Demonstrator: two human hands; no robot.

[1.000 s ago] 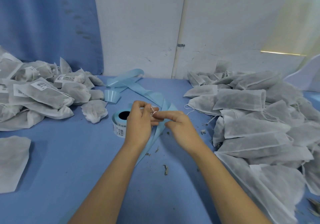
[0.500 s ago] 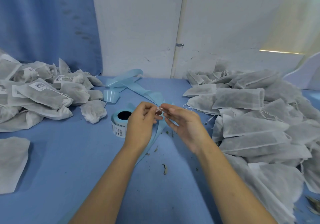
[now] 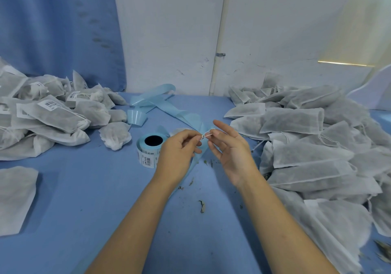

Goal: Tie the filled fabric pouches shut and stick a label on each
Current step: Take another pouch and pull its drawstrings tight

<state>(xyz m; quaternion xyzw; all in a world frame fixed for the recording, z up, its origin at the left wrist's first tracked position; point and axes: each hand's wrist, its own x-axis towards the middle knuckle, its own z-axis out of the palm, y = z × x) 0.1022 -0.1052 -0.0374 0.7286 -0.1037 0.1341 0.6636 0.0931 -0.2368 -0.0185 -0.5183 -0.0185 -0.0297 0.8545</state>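
Pinch on string [image 3: 206,135] btw L hand [image 3: 179,153] + R hand [image 3: 231,153], R palm leftward.

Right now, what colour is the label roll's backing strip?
Light blue backing strip, head view.
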